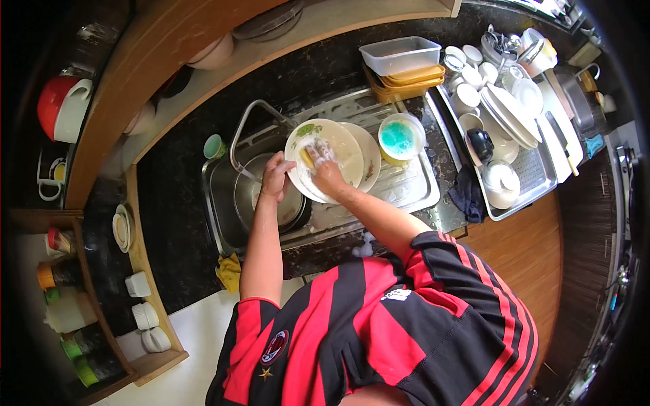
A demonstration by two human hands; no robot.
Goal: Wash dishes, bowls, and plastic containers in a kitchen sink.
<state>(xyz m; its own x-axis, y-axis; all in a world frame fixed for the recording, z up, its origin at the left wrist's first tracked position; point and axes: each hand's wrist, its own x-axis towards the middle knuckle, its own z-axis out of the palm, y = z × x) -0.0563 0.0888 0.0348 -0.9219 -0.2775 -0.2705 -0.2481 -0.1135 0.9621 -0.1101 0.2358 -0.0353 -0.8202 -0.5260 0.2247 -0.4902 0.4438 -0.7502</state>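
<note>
My left hand (276, 177) grips the left rim of a white plate (350, 167) with a green leaf pattern, tilted above the sink's edge. Suds coat part of its face. On that face my right hand (325, 165), foamy at the fingers, presses a yellow sponge (306, 158). A second patterned plate (373, 152) shows behind the first, on the drainboard side. To the right stands a tub (401, 137) of green, foamy liquid. Below my left hand, a large metal pot (246, 195) sits in the steel sink basin (216, 218) under the curved faucet (237, 134).
A clear plastic container (401, 57) and brown trays (406, 90) stand behind the drainboard (429, 190). At right, a dish rack (541, 177) holds cups, plates and utensils. A small green cup (215, 146) stands behind the sink; a yellow cloth (228, 272) hangs at its front left.
</note>
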